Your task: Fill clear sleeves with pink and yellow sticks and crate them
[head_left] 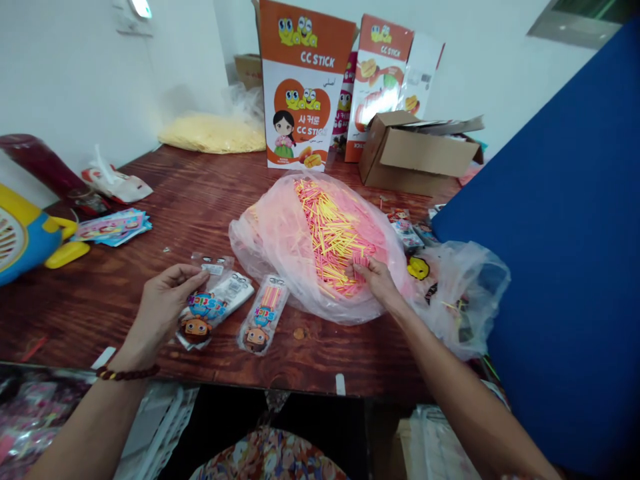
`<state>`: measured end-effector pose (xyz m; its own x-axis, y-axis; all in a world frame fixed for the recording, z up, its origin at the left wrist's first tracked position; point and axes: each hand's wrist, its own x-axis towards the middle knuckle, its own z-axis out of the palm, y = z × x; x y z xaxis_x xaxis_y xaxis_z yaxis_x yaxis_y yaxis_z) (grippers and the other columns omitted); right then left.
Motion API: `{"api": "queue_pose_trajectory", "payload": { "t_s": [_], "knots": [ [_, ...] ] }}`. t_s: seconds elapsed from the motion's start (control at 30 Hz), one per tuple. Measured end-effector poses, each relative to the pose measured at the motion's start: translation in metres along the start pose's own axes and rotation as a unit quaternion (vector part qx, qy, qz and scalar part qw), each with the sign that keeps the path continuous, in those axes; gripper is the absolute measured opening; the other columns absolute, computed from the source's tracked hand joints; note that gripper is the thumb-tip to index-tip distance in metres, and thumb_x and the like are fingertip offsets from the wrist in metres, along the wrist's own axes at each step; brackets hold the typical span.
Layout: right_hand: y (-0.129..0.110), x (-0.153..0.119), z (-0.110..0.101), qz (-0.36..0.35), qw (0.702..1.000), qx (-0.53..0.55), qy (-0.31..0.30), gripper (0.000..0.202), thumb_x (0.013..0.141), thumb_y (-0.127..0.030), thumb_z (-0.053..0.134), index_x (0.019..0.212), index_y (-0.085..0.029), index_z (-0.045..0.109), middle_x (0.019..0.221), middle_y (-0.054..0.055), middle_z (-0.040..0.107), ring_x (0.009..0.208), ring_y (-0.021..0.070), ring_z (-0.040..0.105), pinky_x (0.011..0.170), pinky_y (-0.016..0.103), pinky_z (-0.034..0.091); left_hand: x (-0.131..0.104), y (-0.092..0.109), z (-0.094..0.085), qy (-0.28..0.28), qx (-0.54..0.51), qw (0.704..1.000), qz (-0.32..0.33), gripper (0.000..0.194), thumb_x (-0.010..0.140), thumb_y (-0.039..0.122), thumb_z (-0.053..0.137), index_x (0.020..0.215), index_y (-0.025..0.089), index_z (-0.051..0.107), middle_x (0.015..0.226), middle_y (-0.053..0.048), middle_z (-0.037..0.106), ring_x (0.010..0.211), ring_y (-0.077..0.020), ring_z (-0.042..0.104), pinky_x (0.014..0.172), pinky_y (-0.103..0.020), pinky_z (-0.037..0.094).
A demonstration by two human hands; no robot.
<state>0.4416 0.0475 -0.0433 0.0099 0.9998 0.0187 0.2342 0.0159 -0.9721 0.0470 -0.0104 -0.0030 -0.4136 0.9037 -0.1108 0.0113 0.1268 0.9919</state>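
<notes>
Head camera view shows a brown wooden table [320, 353] with dark grain, standing before a white wall [100, 87], and a big blue panel [550, 200] rises on the right side. Near the wall stands a tall orange and white box [310, 87] with the words "CC STICK", and a similar box [377, 80] is to its right. In front of this second one sits an opened cardboard box [425, 157], its contents hard to make out. To the left of the tall box lies a bag of pale yellow material [215, 133]. In the middle of the table, a large plastic bag [270, 233] is open and contains many loose pink and yellow sticks [333, 233]. The right hand [375, 277] is at these sticks, its fingers closed on a small pink bunch [361, 261]. The left hand [167, 297] pinches the top of a clear printed packet [205, 307], which lies over other packets. Between this pile and the large bag, one packet with sticks inside [263, 317] lies flat. The two hands are well apart.
</notes>
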Motion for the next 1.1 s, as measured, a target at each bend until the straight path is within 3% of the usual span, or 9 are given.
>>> {"api": "queue_pose_trajectory", "payload": {
  "t_s": [0.17, 0.43, 0.53, 0.63, 0.77, 0.87, 0.97, 1.1],
  "knots": [
    [-0.005, 0.003, -0.003, 0.037, 0.998, 0.036, -0.019, 0.038, 0.070, -0.059, 0.069, 0.074, -0.023, 0.056, 0.067, 0.002, 0.071, 0.060, 0.0216, 0.067, 0.060, 0.038, 0.057, -0.015, 0.005, 0.015, -0.053, 0.008, 0.998, -0.033, 0.041, 0.048, 0.043, 0.086, 0.074, 0.017, 0.067, 0.067, 0.001, 0.065, 0.055, -0.0116, 0.055, 0.047, -0.021, 0.044],
    [-0.006, 0.019, -0.017, 0.010, 0.988, -0.151, -0.012, 0.024, 0.077, -0.037, 0.062, 0.062, -0.022, 0.050, 0.065, 0.002, 0.069, 0.063, 0.0187, 0.065, 0.060, 0.031, 0.052, -0.039, -0.013, 0.035, -0.139, -0.032, 0.987, -0.078, 0.036, 0.056, 0.040, 0.086, 0.073, 0.015, 0.066, 0.062, 0.003, 0.060, 0.053, -0.0083, 0.052, 0.048, -0.018, 0.041],
    [-0.008, 0.020, -0.019, 0.013, 0.988, -0.151, -0.011, 0.024, 0.076, -0.033, 0.064, 0.060, -0.022, 0.050, 0.062, 0.003, 0.068, 0.062, 0.0191, 0.065, 0.061, 0.031, 0.053, -0.046, -0.015, 0.036, -0.164, -0.037, 0.983, -0.078, 0.034, 0.058, 0.039, 0.086, 0.072, 0.015, 0.065, 0.063, 0.004, 0.060, 0.054, -0.0080, 0.051, 0.050, -0.018, 0.042],
    [-0.012, 0.015, -0.016, 0.016, 0.996, -0.086, -0.009, 0.027, 0.077, -0.043, 0.066, 0.064, -0.022, 0.054, 0.066, 0.004, 0.070, 0.066, 0.0200, 0.068, 0.065, 0.034, 0.055, -0.051, -0.014, 0.038, -0.183, -0.032, 0.979, -0.085, 0.035, 0.059, 0.040, 0.086, 0.072, 0.015, 0.065, 0.062, 0.004, 0.059, 0.054, -0.0082, 0.051, 0.051, -0.019, 0.043],
    [-0.025, -0.003, 0.000, 0.032, 0.985, 0.167, -0.020, 0.037, 0.067, -0.053, 0.078, 0.074, -0.021, 0.060, 0.072, 0.003, 0.072, 0.072, 0.0219, 0.070, 0.068, 0.035, 0.058, -0.057, -0.014, 0.049, -0.193, -0.044, 0.976, -0.087, 0.035, 0.058, 0.040, 0.086, 0.070, 0.015, 0.064, 0.062, 0.003, 0.061, 0.054, -0.0095, 0.053, 0.052, -0.021, 0.043],
    [-0.041, -0.022, 0.024, 0.057, 0.962, 0.259, -0.055, 0.036, 0.068, -0.049, 0.080, 0.084, -0.021, 0.064, 0.077, 0.003, 0.073, 0.070, 0.0195, 0.070, 0.064, 0.032, 0.057, -0.062, -0.016, 0.063, -0.226, -0.052, 0.968, -0.099, 0.031, 0.062, 0.039, 0.084, 0.069, 0.015, 0.065, 0.061, 0.003, 0.061, 0.053, -0.0093, 0.052, 0.051, -0.021, 0.041],
    [-0.059, -0.040, 0.048, 0.052, 0.964, 0.235, -0.112, 0.032, 0.075, -0.047, 0.075, 0.088, -0.020, 0.064, 0.079, 0.003, 0.073, 0.064, 0.0161, 0.067, 0.059, 0.028, 0.052, -0.067, -0.015, 0.076, -0.261, -0.038, 0.961, -0.087, 0.026, 0.066, 0.036, 0.081, 0.068, 0.014, 0.066, 0.062, 0.002, 0.061, 0.055, -0.0088, 0.051, 0.053, -0.020, 0.039],
    [-0.080, -0.055, 0.066, -0.071, 0.981, 0.029, -0.180, 0.022, 0.088, -0.041, 0.061, 0.087, -0.019, 0.063, 0.082, 0.003, 0.070, 0.067, 0.0144, 0.060, 0.063, 0.027, 0.046, -0.069, -0.012, 0.082, -0.290, -0.019, 0.955, -0.058, 0.025, 0.068, 0.034, 0.078, 0.064, 0.013, 0.065, 0.058, 0.003, 0.056, 0.054, -0.0074, 0.046, 0.053, -0.020, 0.035]
  ]
}}
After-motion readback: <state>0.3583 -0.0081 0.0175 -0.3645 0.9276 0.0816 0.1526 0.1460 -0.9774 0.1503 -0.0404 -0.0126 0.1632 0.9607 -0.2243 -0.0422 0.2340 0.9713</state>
